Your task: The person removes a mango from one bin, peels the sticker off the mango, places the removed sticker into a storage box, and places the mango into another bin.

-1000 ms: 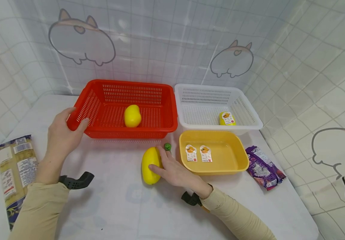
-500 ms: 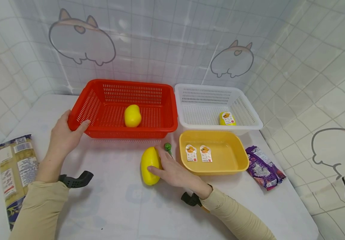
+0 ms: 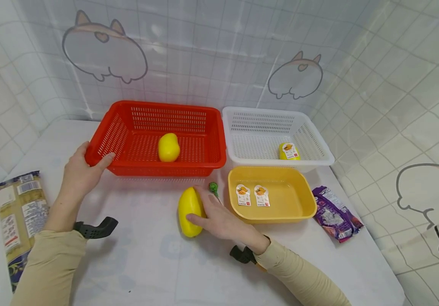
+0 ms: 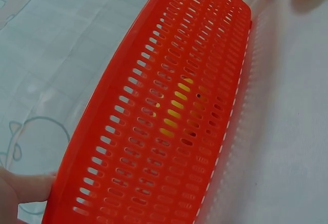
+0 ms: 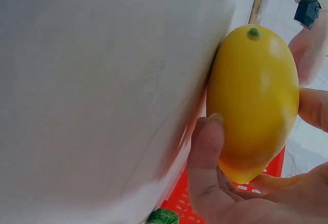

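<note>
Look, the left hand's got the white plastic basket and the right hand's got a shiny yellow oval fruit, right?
Not quite: the left hand holds the red slotted plastic basket, as the head view shows. The right hand does grip the shiny yellow oval fruit.

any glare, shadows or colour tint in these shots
Head view: pale glare streaks on the tile-patterned backdrop, with a soft shadow beside the left arm; left wrist view: a reddish tint on the table alongside the red basket; right wrist view: soft pale highlights on the yellow fruit, with the table greyish.
</note>
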`<state>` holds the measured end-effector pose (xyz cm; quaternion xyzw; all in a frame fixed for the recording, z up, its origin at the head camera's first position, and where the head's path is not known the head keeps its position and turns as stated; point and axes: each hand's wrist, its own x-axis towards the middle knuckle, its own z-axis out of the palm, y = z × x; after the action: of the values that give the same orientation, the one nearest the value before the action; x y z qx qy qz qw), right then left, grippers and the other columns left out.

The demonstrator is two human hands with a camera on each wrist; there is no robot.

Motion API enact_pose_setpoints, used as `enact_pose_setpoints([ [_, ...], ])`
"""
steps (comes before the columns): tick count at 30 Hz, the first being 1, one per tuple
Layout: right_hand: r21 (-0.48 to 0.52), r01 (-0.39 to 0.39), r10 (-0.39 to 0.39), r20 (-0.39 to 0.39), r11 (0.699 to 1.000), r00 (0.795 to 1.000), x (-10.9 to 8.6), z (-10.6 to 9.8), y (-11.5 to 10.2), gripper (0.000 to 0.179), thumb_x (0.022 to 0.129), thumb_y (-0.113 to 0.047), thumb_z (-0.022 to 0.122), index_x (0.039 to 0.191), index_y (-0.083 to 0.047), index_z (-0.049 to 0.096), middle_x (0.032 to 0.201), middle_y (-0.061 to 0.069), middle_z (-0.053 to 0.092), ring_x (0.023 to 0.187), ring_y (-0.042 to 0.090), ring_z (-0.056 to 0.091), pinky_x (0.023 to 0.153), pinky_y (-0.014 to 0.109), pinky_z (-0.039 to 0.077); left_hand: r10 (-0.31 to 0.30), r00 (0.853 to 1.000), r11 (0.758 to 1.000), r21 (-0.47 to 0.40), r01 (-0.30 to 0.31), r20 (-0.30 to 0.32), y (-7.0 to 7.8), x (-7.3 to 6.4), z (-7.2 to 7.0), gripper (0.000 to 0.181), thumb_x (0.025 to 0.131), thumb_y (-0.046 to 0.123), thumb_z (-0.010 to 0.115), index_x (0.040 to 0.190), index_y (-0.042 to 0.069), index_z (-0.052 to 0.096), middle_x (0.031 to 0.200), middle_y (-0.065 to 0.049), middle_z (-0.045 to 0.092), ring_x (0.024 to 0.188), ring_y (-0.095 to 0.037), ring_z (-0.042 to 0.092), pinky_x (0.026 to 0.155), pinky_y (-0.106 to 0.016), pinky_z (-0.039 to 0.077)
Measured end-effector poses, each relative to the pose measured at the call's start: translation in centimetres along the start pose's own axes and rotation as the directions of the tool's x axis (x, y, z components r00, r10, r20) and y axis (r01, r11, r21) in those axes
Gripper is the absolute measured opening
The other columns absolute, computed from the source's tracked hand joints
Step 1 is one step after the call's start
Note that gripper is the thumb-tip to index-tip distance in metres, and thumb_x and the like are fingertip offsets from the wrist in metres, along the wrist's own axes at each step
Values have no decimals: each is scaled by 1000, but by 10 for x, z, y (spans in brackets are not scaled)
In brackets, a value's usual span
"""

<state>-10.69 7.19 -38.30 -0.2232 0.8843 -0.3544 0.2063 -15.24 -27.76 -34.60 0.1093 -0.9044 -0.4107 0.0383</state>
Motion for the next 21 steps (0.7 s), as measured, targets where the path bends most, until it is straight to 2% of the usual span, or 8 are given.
enact_pose_setpoints([
  [6,-14,-5,5,-6,1000,1000,-2,0,-3,80,97,-50,58,160,-29,13,136,1,43,120,16,41,100,34,44,-9,1000,1000,-16,9,27,0,1,-2,94,101,52,45,156,-7,-4,155,-40,22,133,-57,34,103,-71,38],
  [13,-33,41,-41,-4,999,999,-5,0,-7,79,98,-48,57,160,-31,11,136,-1,43,120,14,42,101,32,45,-20,999,999,-34,21,31,-2,1,-3,95,100,53,45,156,-5,-6,157,-38,18,136,-57,31,104,-70,37],
  [21,-39,97,-97,17,994,995,-6,-8,-14,80,99,-44,58,161,-26,10,146,0,39,123,15,41,107,33,43,-21,999,999,-46,22,36,-3,1,-1,94,101,52,45,156,-5,-5,157,-38,19,136,-57,32,105,-69,36],
])
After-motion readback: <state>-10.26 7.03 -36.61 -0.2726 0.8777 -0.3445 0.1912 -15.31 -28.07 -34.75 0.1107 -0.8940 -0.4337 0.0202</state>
